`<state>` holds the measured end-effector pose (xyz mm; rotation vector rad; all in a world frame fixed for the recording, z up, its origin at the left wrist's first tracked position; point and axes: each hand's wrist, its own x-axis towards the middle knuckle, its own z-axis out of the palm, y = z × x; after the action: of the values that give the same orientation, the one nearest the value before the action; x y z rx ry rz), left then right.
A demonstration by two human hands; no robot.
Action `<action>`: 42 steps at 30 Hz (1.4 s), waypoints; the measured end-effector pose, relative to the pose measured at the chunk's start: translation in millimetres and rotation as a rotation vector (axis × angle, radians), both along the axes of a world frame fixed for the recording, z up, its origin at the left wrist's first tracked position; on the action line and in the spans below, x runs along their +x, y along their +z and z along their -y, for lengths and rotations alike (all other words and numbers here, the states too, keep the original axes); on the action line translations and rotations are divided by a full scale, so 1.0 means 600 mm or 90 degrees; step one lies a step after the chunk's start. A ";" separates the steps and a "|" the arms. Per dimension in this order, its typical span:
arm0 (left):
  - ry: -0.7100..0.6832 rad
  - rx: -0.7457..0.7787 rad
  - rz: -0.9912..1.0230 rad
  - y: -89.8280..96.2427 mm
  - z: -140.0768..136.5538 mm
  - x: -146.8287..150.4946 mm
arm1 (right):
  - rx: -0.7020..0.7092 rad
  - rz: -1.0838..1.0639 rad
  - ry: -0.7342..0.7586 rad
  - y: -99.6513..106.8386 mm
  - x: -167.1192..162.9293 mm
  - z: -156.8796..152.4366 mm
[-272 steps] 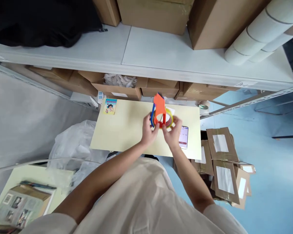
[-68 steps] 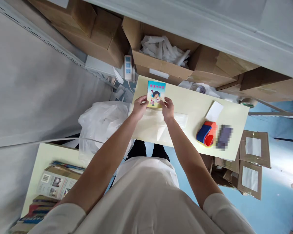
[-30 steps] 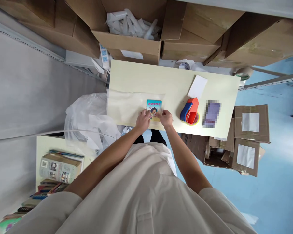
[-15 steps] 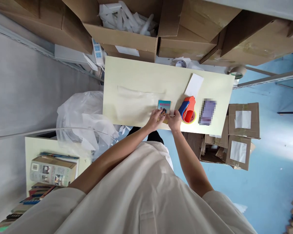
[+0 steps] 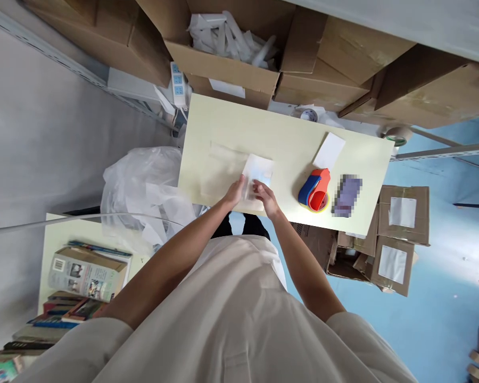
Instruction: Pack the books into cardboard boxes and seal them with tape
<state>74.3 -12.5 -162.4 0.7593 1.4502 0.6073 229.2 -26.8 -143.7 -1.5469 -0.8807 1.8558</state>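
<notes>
A small book (image 5: 259, 169) is on the near part of the table, with a pale, whitish face up, partly blurred by motion. A thin translucent plastic sheet (image 5: 219, 170) lies around and to the left of it; whether it covers the book is hard to tell. My left hand (image 5: 234, 192) grips the book's left edge, thumb along the side. My right hand (image 5: 267, 199) is closed at the lower right of the book, fingers bent over its face. To the right are a red and blue tape dispenser (image 5: 316, 189) and a blurred-out purple phone-like object (image 5: 347, 195).
The cream table (image 5: 287, 138) also bears a white paper slip (image 5: 329, 150). Cardboard boxes (image 5: 223, 64) line the back, one with white plastic rolls inside. A clear plastic bag (image 5: 139, 175) hangs at the left above stacked books (image 5: 85, 274). More cartons (image 5: 403, 213) stand at the right.
The book's blue illustrated cover was up; now a pale face is up and the book is further left, on the plastic sheet. Both hands moved left with it. The camera view shifted slightly.
</notes>
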 end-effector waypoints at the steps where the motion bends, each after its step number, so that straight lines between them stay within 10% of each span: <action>1: -0.019 0.006 -0.050 -0.001 -0.004 -0.009 | -0.007 0.004 -0.002 -0.005 -0.004 -0.002; 8: -0.122 0.270 -0.313 0.008 0.010 -0.005 | 0.002 0.021 -0.050 -0.033 -0.021 -0.001; 16: -0.170 0.176 -0.255 -0.020 0.001 0.013 | 0.105 0.343 -0.170 -0.049 0.014 0.032; 22: -0.104 0.119 -0.174 -0.028 0.012 0.011 | 0.032 0.239 -0.203 -0.067 0.032 0.024; 32: -0.141 0.068 0.087 -0.023 0.024 0.149 | 0.073 0.232 -0.179 0.027 0.105 0.022; 42: -0.033 0.052 -0.001 -0.006 -0.002 0.034 | 0.165 0.371 -0.044 -0.031 -0.018 -0.008</action>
<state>94.9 -11.4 -166.2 0.8594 1.4099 0.6291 218.2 -22.1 -162.1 -1.9456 -1.2422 1.1868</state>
